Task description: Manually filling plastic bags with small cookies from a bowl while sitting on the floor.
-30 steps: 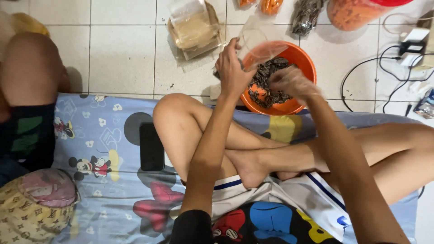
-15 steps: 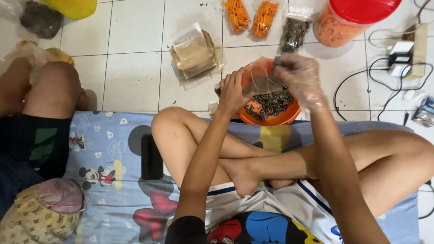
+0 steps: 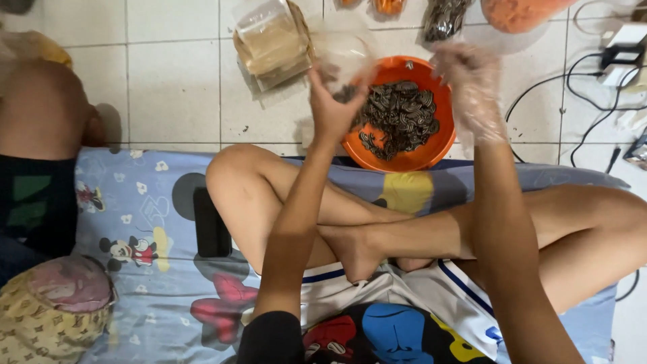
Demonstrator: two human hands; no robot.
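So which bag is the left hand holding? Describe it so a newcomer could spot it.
Start at the orange bowl of striped seeds on the tiled floor. At its upper left rim the left hand pinches a small clear bag, held open. Unlike the bags lying flat on the floor, it is raised and almost empty.

Right hand (image 3: 472,87) lifted off the seeds (image 3: 397,121).

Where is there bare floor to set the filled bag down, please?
The tiles between the other person's knee and the stack of bags are bare. Behind the orange bowl it is crowded with packets, and cables cover the right.
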